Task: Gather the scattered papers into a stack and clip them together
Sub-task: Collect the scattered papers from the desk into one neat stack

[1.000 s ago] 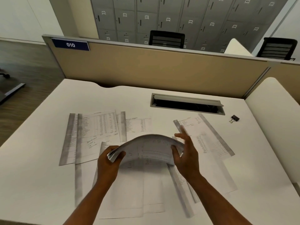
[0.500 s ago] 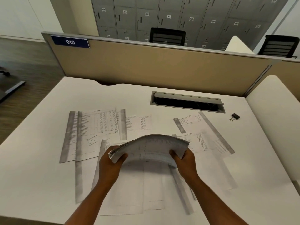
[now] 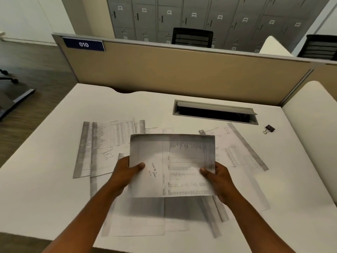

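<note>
A white desk (image 3: pixel 54 161) fills the near part of the room; a long open slot (image 3: pixel 215 113) is cut into its top; a tan divider wall (image 3: pixel 182 73) stands behind it, with a blue sign (image 3: pixel 83 45) that reads 010; past the wall are grey lockers (image 3: pixel 200 17) and two black chairs (image 3: pixel 192 37); the floor (image 3: pixel 36 70) at the left is brown wood
</note>
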Motion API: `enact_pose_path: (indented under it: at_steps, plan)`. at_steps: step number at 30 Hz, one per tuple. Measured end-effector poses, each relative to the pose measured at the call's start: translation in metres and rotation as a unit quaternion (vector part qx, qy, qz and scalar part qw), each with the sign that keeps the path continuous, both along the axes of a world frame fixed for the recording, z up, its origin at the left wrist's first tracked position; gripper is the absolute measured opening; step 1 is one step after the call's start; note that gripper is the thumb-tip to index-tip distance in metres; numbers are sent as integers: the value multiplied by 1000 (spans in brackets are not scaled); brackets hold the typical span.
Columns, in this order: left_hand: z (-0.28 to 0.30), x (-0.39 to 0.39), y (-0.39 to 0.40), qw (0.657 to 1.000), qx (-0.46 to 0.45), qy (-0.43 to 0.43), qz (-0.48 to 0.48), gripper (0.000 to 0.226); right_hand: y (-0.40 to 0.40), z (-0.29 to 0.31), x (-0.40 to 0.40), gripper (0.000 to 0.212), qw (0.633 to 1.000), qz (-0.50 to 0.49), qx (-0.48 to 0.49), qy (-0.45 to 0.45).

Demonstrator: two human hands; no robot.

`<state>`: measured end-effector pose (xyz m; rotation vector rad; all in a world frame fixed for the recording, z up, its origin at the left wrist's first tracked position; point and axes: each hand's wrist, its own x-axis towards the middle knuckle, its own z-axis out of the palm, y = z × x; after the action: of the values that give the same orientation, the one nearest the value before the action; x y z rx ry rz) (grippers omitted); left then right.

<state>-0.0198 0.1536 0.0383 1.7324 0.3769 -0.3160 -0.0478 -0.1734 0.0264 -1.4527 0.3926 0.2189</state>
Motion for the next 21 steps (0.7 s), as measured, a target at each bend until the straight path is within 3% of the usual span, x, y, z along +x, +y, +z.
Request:
enact_pose_path:
  at_steps: [4,6,10,12,16,20,21]
  plan:
    - [2,-18,-9,982,55,-88,159,39,-2,-7,-1,20,999,-51,14,10]
    - [4,-35,-11,964,100,-145,197,26,-9,-10,-4,23,997,-69,24,17]
    - [-3,-57,-17,972,170,-145,72,5,-19,-15,-11,26,995,-90,38,16]
    - [-8,-62,-21,972,185,-140,33,10,-19,-19,-13,24,995,-92,40,17]
    - [-14,-58,-27,972,194,-122,50,31,-14,-26,-12,22,997,-76,28,-7]
    - [-18,-53,-26,974,204,-82,64,51,-6,-24,-9,88,997,-63,43,-25]
    - [-18,-53,-26,975,202,-71,66,52,-5,-24,-9,93,997,-64,42,-32]
